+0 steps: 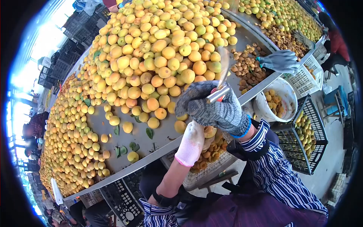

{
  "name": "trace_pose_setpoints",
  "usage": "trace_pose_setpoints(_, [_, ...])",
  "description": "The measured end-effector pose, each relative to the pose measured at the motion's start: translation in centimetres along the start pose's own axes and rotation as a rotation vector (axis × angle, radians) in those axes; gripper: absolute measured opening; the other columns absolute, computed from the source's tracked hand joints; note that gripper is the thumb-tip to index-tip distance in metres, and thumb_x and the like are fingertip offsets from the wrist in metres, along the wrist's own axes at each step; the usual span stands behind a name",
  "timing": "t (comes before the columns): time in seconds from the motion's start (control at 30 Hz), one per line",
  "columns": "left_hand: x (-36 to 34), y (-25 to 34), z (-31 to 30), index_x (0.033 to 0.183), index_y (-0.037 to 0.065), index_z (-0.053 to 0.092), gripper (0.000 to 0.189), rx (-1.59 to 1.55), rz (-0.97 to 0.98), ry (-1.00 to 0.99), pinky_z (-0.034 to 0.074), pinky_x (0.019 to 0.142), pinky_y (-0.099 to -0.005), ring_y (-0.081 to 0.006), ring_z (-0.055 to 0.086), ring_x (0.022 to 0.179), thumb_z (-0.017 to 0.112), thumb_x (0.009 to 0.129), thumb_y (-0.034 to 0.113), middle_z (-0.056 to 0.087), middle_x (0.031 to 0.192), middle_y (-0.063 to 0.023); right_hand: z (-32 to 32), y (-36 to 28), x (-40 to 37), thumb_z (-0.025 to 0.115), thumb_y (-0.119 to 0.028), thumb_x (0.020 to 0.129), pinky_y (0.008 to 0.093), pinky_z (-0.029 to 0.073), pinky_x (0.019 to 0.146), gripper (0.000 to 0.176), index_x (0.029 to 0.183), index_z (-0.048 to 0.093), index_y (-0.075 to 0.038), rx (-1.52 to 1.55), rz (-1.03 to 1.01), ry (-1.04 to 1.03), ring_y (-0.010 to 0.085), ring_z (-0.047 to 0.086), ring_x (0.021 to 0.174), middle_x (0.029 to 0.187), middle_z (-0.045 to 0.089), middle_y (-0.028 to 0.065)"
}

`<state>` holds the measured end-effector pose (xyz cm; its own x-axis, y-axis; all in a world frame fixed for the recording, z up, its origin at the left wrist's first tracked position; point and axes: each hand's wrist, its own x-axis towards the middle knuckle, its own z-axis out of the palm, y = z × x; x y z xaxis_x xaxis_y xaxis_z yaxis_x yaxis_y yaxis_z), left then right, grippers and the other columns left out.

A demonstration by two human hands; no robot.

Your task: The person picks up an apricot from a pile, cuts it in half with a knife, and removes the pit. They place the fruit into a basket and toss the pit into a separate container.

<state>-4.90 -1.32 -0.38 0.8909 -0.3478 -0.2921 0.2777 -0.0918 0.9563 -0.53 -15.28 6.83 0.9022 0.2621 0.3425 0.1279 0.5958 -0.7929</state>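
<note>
My right hand (215,106), in a grey knitted glove, is closed around a knife (219,94) with a silvery handle; its blade points up and looks blurred. Just below it is my left hand (192,143), in a white and pink glove, its fingers partly hidden behind the right glove. A yellow-orange apricot (209,131) shows at the left palm, partly covered by the right hand. Both hands are over the near rim of a metal table (140,159), where a large heap of apricots (151,56) lies. Under them stands a pale basket (211,171) with cut apricot pieces.
A loose grey glove (280,61) lies on the table rim beside a pile of apricot stones (247,68). To the right stand a white bucket (261,108) with fruit pieces, a black crate (285,142) of greenish fruit and a white crate (308,81). A person in red (337,45) is at far right.
</note>
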Motion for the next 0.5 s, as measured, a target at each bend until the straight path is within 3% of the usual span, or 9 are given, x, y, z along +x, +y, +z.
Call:
trace_pose_setpoints(0.07, [0.8,-2.1,-0.4,0.108,0.004,0.050,0.028,-0.123,-0.029,-0.011,0.042,0.062,-0.0220,-0.0084,0.052,0.075,0.039,0.097,0.027,0.053,0.088,-0.0040,-0.1,-0.7,0.6,0.063,-0.017,0.086,0.0202,0.048,0.064,0.026,0.105,0.062,0.000,-0.295,0.223,-0.084,0.0052,0.058,0.074,0.088,0.065,0.0025])
trace_pose_setpoints(0.1, [1.3,-3.2,-0.5,0.109,0.003,0.049,0.025,-0.246,-0.055,-0.021,0.043,0.066,-0.0228,-0.0095,0.053,0.079,0.040,0.097,0.024,0.053,0.090,-0.0041,-1.0,1.4,0.1,0.062,-0.016,0.086,0.0221,0.051,0.068,0.031,0.112,0.057,0.000,0.123,-0.006,-0.018,0.0056,0.059,0.078,0.094,0.065,0.0033])
trace_pose_setpoints(0.13, [1.6,-3.9,-0.6,0.110,0.003,0.049,0.023,-0.367,-0.081,-0.032,0.044,0.071,-0.0236,-0.0106,0.054,0.082,0.041,0.096,0.020,0.052,0.093,-0.0041,-2.1,0.9,0.2,0.058,-0.015,0.088,0.0211,0.051,0.069,0.032,0.116,0.054,0.000,0.159,0.154,0.004,0.0059,0.060,0.081,0.100,0.063,0.0057])
trace_pose_setpoints(0.2, [2.2,-4.8,-0.7,0.111,0.002,0.048,0.019,-0.604,-0.133,-0.058,0.047,0.079,-0.0253,-0.0128,0.055,0.090,0.043,0.095,0.013,0.052,0.097,-0.0041,-2.5,1.0,0.8,0.055,-0.015,0.089,0.0193,0.049,0.053,0.027,0.112,0.056,0.001,0.064,0.219,0.147,0.0065,0.060,0.064,0.081,0.063,0.0023])
trace_pose_setpoints(0.23, [1.1,-0.2,1.0,0.112,0.003,0.047,0.019,-0.405,-0.129,0.049,0.046,0.084,-0.0254,-0.0123,0.055,0.090,0.046,0.094,0.009,0.053,0.100,-0.0049,-2.9,1.2,1.1,0.055,-0.015,0.089,0.0193,0.049,0.053,0.027,0.112,0.056,0.001,0.064,0.216,0.152,0.0065,0.060,0.064,0.081,0.063,0.0023])
trace_pose_setpoints(0.3, [0.9,-0.5,1.9,0.113,0.003,0.046,0.020,-0.351,-0.078,0.083,0.046,0.082,-0.0261,-0.0124,0.055,0.090,0.046,0.094,0.009,0.053,0.100,-0.0059,-3.7,2.1,1.4,0.057,-0.023,0.088,0.0230,0.034,0.035,0.027,0.099,0.058,0.002,0.463,0.324,0.276,0.0085,0.041,0.035,0.053,0.049,-0.0019])
trace_pose_setpoints(0.37, [1.1,-1.2,1.9,0.114,0.003,0.045,0.021,-0.299,-0.029,0.111,0.046,0.081,-0.0267,-0.0124,0.054,0.090,0.045,0.094,0.009,0.053,0.101,-0.0068,-4.0,2.5,1.6,0.056,-0.022,0.089,0.0227,0.033,0.034,0.026,0.097,0.058,0.003,0.472,0.375,0.304,0.0082,0.039,0.034,0.051,0.046,-0.0032])
trace_pose_setpoints(0.47, [1.6,-2.6,1.9,0.118,0.001,0.042,0.027,0.131,0.136,0.042,0.046,0.077,-0.0287,-0.0130,0.054,0.090,0.048,0.094,0.012,0.054,0.103,-0.0090,-4.7,2.9,1.2,0.054,-0.019,0.090,0.0216,0.029,0.033,0.022,0.094,0.058,0.002,0.637,0.473,0.217,0.0062,0.034,0.034,0.050,0.039,-0.0064])
trace_pose_setpoints(0.5, [1.7,-2.7,2.6,0.115,0.004,0.045,0.028,0.101,0.242,0.132,0.044,0.064,-0.0240,-0.0095,0.052,0.078,0.040,0.096,0.023,0.054,0.094,-0.0059,-4.5,3.0,1.2,0.053,-0.017,0.090,0.0215,0.028,0.033,0.019,0.095,0.059,0.000,0.604,0.451,0.280,0.0061,0.033,0.034,0.050,0.037,-0.0071])
